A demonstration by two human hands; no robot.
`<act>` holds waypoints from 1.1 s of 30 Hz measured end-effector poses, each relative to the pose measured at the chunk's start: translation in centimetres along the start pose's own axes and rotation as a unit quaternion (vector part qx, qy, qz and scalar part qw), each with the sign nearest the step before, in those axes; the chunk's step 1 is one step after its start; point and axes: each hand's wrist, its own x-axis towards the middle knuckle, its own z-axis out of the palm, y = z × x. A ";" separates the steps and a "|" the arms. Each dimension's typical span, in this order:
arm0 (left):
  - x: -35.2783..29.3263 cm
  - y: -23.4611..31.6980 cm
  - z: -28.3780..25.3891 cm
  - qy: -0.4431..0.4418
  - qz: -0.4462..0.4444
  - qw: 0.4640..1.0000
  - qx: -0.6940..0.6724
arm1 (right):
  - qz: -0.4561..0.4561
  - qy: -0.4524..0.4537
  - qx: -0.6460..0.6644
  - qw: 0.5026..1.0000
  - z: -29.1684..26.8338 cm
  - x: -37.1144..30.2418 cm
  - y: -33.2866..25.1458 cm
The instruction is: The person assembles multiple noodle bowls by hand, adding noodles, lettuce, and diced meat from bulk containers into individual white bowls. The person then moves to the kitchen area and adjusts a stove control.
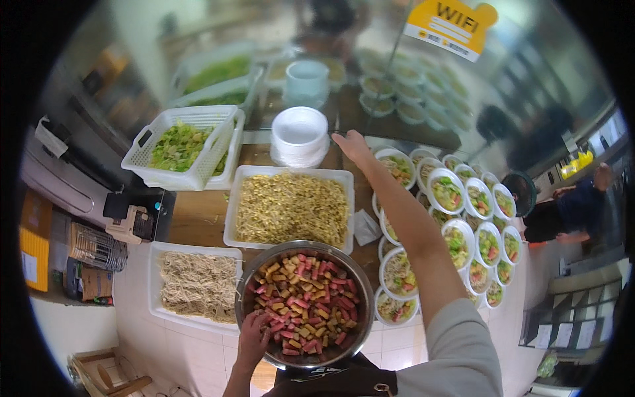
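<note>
My left hand (254, 336) is at the near left rim of a large steel bowl (362, 334). Its fingers curl in among cut pink and golden-brown food pieces (307, 301); whatever they pinch is hidden. Stretched far forward, my right hand (352, 145) has its fingers extended just right of a stack of round white bowls (299, 135). Nothing shows in that hand, and whether its fingertips touch the stack I cannot tell. Between the steel bowl and the stack stands a white tub (233, 206) full of bean sprouts (291, 208).
Filled salad bowls (446, 193) stand crowded, some stacked, right of my right arm. A white basket (142, 159) of chopped lettuce (178, 147) is back left. Shredded pale food fills a tub (155, 281) at left. A small white packet (366, 228) lies by the sprouts. Glass (264, 126) rises behind.
</note>
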 end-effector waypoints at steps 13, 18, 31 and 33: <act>-0.3 -4.9 -0.3 -0.047 -0.039 0.997 -0.043 | -0.044 0.139 -0.100 0.984 8.7 6.6 -4.0; 3.7 -3.5 3.1 -0.041 0.071 0.997 -0.005 | -0.246 0.134 0.123 0.952 3.4 4.0 -4.6; 13.9 -1.6 7.3 0.079 0.098 0.962 0.242 | 0.360 -0.001 0.551 0.753 -11.5 -45.1 13.4; 18.9 -1.0 6.2 0.125 0.117 0.967 0.187 | 0.387 -0.004 0.601 0.699 -12.1 -50.0 14.5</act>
